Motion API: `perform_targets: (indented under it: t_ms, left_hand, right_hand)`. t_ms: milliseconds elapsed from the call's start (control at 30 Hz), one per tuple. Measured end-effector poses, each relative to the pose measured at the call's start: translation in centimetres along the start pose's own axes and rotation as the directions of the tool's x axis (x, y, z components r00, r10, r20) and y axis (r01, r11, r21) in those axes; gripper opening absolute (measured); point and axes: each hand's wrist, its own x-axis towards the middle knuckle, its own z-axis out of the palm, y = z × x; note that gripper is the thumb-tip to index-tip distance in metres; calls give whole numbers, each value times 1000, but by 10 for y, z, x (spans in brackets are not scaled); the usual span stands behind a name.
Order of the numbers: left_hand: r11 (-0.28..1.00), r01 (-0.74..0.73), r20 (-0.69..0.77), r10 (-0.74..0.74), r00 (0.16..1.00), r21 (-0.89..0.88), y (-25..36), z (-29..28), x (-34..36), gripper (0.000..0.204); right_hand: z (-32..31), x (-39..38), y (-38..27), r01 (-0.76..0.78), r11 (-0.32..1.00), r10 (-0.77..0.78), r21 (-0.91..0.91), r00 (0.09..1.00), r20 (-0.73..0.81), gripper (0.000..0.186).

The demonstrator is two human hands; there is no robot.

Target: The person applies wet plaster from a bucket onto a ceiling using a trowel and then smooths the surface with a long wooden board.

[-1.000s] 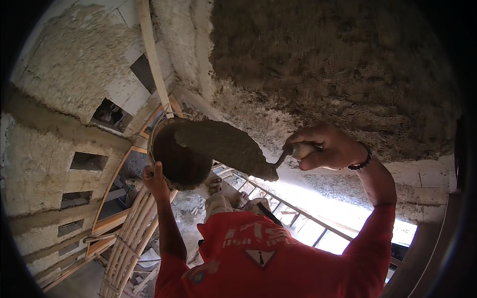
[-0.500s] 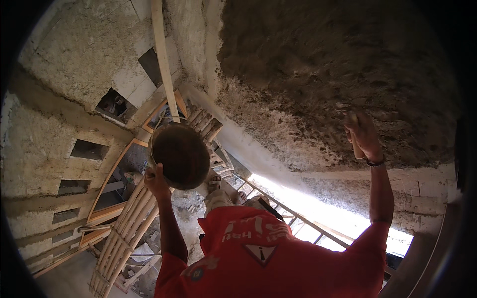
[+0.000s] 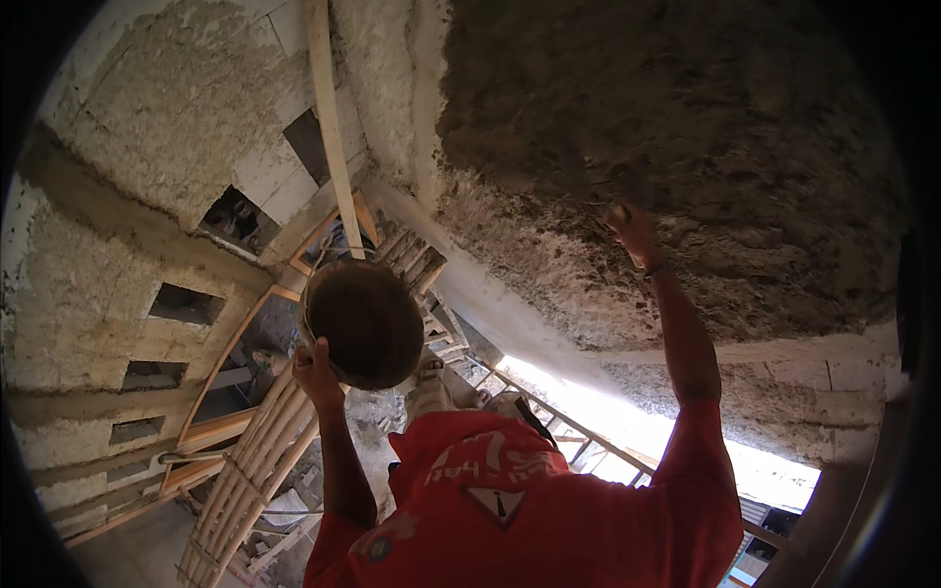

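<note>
My left hand [image 3: 319, 376] grips the near left rim of a round bucket [image 3: 314, 297], its thumb over the edge. The bucket's inside is dark, and I cannot make out what it holds. My right hand [image 3: 635, 235] is closed round the handle of a trowel [image 3: 618, 212] and reaches up to the rough wall. Little of the trowel shows, since its blade blends into the wall. Around that hand the wall carries dark, wet-looking mortar [image 3: 667, 108], uneven and lumpy along its lower left border.
A wooden pole [image 3: 333, 127] rises behind the bucket. Bundled bamboo poles [image 3: 250, 456] slope down at the lower left. Block wall [image 3: 88, 323] with several square openings stands on the left. A rail [image 3: 598, 436] runs past the bright gap at lower right. My feet [image 3: 431, 367] are on a narrow support.
My right hand has swept left across the wall with the trowel, and its handle is now mostly hidden. The bucket, still in my left hand, sits slightly lower and further right in view.
</note>
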Motion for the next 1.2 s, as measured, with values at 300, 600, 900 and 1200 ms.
perform_targets:
  t_ms: [300, 600, 900, 1200]
  left_hand:
    - [998, 3, 15, -3, 1000, 63, -3, 0, 0, 35]
    - [1000, 2, 54, -2, 999, -2, -16, 7, -10, 20]
    - [981, 188, -46, -185, 982, 58, -33, -5, -40, 17]
    - [991, 136, -63, -136, 989, 1, -44, -38, -72, 22]
  right_hand:
    - [-65, -27, 22, 59, 998, -64, -30, 981, -184, 56]
    - [-90, -100, -58, 326, 457, -610, -828, 792, -25, 40]
    - [-1, -145, -93, 695, 679, -430, -238, 639, 638, 34]
    - [-4, -60, 78, -38, 997, 62, -64, 896, 439, 27]
